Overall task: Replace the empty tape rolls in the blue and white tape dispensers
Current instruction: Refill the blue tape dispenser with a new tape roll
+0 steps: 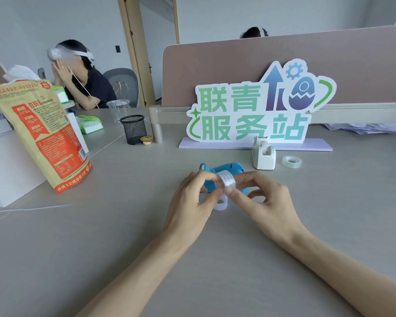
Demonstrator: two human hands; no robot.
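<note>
Head view, looking down on a grey tabletop [114,225]. Largest thing on it is a cut-out sign [256,110] in green characters, standing at the far side against the desk partition. To the left, a tall orange and tan snack bag [39,133]; beyond it a black mesh pen cup [134,129].

Blue tape dispenser [229,169] lies near the middle, just behind the hands and partly hidden by them. Whether its hub is loaded cannot be told from here. White tape dispenser [263,154] stands upright to the right of the blue one, in front of the sign's base; a roll or core sits in its cradle, full or spent unclear. A clear tape roll [291,161] lies flat just right of the white dispenser, untouched, probably the spare meant for it.

Left hand [192,202] and right hand [268,200] meet over the blue dispenser, fingers of both pinched narrow around a small roll of tape [226,180] held above the tabletop. A pale ring [221,203] lies on the tabletop below the hands, likely the spent core from the blue dispenser.

Judgement: blue dispenser looks emptied and the new roll is in hand, perhaps having its end found; seating it remains. White dispenser looks not yet started.
</note>
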